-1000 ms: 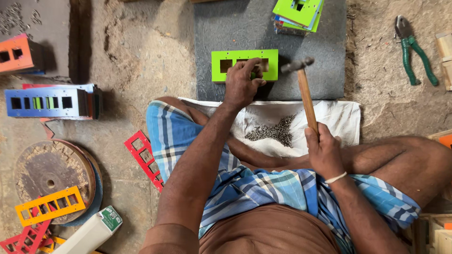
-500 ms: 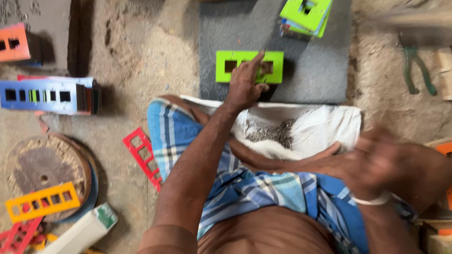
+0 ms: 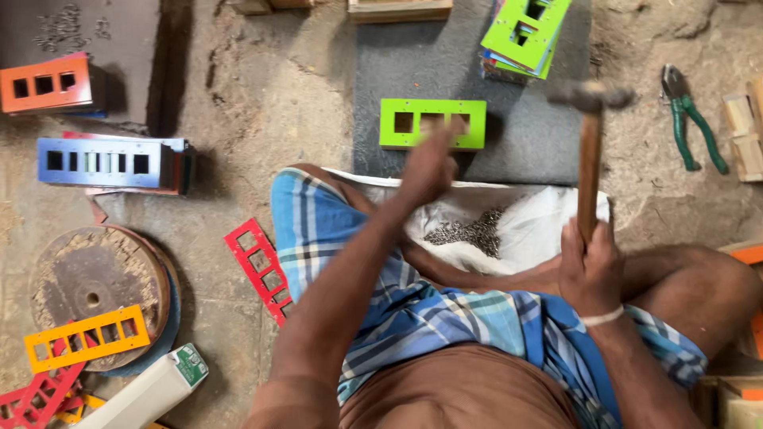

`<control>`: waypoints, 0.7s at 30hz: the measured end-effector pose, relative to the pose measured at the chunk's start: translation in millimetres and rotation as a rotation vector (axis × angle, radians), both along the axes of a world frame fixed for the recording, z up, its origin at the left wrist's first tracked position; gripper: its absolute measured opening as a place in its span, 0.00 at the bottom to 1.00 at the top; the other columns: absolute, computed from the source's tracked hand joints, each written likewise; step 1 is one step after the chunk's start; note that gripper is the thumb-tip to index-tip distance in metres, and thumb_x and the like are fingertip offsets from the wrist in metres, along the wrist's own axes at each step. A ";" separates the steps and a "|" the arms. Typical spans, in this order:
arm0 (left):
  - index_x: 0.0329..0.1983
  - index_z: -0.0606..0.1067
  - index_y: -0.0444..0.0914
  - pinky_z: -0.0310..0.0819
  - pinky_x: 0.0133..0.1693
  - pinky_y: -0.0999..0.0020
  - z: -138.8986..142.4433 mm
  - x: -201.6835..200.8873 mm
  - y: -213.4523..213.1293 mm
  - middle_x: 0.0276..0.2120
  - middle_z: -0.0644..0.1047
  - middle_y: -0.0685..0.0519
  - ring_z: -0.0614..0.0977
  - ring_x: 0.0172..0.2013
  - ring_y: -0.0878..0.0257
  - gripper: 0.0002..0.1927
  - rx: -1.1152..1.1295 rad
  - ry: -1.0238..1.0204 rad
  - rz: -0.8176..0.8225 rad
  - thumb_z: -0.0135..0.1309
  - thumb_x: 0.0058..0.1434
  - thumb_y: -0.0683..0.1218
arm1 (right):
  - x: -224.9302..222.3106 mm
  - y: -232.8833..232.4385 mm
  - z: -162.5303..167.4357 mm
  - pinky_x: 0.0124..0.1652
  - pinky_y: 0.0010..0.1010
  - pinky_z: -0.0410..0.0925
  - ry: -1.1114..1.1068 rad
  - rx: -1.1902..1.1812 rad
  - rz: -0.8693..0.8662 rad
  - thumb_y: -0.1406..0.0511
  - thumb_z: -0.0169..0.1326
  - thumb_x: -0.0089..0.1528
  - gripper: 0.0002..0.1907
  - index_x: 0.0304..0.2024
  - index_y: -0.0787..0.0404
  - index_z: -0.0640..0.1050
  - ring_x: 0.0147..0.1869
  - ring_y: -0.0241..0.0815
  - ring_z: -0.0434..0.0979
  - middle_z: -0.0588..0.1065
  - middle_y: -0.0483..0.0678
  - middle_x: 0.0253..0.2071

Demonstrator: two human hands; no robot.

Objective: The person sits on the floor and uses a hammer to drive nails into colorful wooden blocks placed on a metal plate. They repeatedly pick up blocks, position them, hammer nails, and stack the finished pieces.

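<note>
My right hand (image 3: 590,266) grips the wooden handle of a hammer (image 3: 590,135), held upright with its metal head over the right side of the grey slab (image 3: 509,151). My left hand (image 3: 429,168) is blurred, fingers curled, just below a bright green frame with three rectangular cut-outs (image 3: 431,124) that lies flat on the slab. I cannot tell whether the left hand holds anything. A heap of small nails (image 3: 470,233) lies on a white cloth (image 3: 540,222) across my lap.
A stack of green frames (image 3: 524,33) sits at the slab's far edge. Green-handled pliers (image 3: 690,115) lie at right. Orange (image 3: 46,83), blue (image 3: 103,161), red (image 3: 259,266) and yellow (image 3: 86,338) frames, a round wooden disc (image 3: 87,290) and a white box (image 3: 151,389) lie at left.
The hammer swung down out of clear view and is now raised upright again. My left hand has drawn back from the green frame toward me.
</note>
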State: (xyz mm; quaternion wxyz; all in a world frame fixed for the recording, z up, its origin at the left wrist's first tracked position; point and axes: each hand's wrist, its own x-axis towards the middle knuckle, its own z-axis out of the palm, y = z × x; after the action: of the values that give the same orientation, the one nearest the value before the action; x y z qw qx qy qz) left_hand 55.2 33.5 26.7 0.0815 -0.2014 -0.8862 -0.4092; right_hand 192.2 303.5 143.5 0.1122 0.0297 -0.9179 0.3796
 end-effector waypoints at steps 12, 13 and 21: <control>0.49 0.80 0.47 0.78 0.43 0.50 -47.8 78.5 34.8 0.45 0.81 0.47 0.83 0.46 0.46 0.16 -0.435 -0.346 -0.370 0.50 0.59 0.42 | 18.1 -0.1 -58.5 0.17 0.26 0.58 -0.617 -0.519 -0.332 0.57 0.54 0.67 0.14 0.33 0.60 0.72 0.17 0.30 0.61 0.65 0.40 0.18; 0.47 0.81 0.48 0.79 0.45 0.51 -44.6 79.5 35.7 0.45 0.82 0.48 0.83 0.47 0.48 0.17 -0.471 -0.273 -0.417 0.51 0.56 0.41 | 15.0 -0.1 -61.0 0.16 0.27 0.57 -0.608 -0.549 -0.333 0.57 0.55 0.67 0.15 0.32 0.61 0.72 0.17 0.31 0.61 0.65 0.40 0.18; 0.41 0.80 0.43 0.78 0.45 0.52 -38.6 79.0 40.9 0.43 0.82 0.47 0.83 0.45 0.48 0.08 -0.388 -0.258 -0.376 0.52 0.61 0.43 | 6.5 12.4 -98.6 0.16 0.28 0.55 -0.631 -0.592 -0.326 0.58 0.57 0.64 0.14 0.35 0.63 0.76 0.18 0.31 0.59 0.64 0.40 0.18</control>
State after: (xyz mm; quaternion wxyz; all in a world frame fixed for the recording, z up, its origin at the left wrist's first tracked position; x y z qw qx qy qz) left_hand 134.2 74.4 -11.9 -0.1491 -0.3203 -0.8980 -0.2622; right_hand 198.7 315.9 44.9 -0.1109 -0.2653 -0.7520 0.5932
